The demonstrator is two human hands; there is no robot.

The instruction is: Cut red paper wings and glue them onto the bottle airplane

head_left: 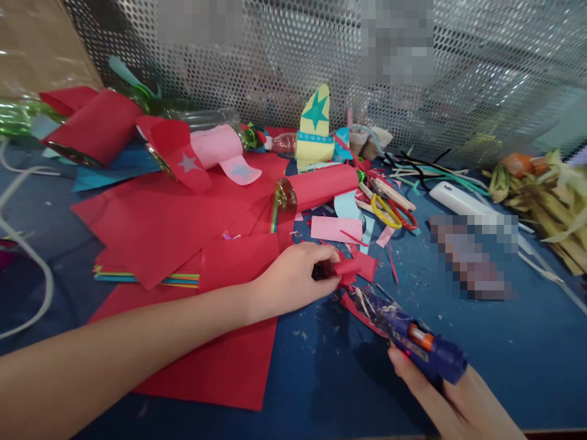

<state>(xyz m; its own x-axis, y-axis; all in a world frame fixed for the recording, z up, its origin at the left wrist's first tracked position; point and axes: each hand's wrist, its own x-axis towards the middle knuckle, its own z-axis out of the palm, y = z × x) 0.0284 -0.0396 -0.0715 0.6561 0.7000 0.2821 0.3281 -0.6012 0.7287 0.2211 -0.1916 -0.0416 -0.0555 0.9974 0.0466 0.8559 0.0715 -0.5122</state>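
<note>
My left hand (293,278) is closed in a pinch on a small rolled piece of red paper (345,269), pressing it down on the blue table (504,342). My right hand (452,397) grips a blue glue gun (413,336) with an orange part; its nozzle points at the red roll and nearly touches it. Strings of dried glue hang round the nozzle. More red paper scraps (364,266) lie just beside the roll.
Large red paper sheets (183,226) cover the table's left. Paper-wrapped bottles (316,186) and a yellow paper fin with a teal star (314,125) lie at the back. Scissors (389,208) lie right of centre, a white object (458,198) and dried leaves (545,201) lie far right. A perforated metal wall (293,55) stands behind.
</note>
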